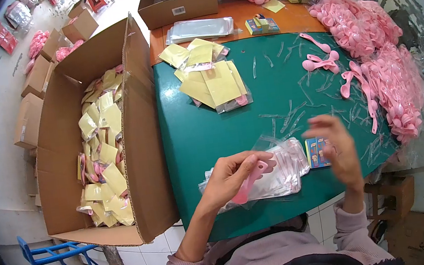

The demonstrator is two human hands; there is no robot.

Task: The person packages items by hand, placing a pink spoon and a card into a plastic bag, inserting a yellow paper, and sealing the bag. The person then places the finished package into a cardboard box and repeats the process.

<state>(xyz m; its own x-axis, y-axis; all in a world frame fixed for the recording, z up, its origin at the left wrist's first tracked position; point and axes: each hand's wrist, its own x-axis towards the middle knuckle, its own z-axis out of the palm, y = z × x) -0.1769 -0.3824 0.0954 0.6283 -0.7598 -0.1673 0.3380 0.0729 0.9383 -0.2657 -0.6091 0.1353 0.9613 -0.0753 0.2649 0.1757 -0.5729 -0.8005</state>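
Observation:
My left hand (231, 175) is closed on a pink spoon (251, 182), above a stack of clear plastic bags (282, 176) near the table's front edge. To the right, my right hand (334, 148) is raised with its fingers apart and slightly blurred, and nothing shows between them. Partly behind it lies a blue printed card stack (315, 152). Thin clear plastic strips (290, 117) are scattered beyond the hands. Loose pink spoons (320, 63) lie at the right of the green table (185, 136).
A large cardboard box (143, 141) at the left holds many packets with yellow cards. More packets (210, 79) lie on the table's back left. Bags of pink spoons (394, 92) line the right edge. Another box (179, 8) stands at the back.

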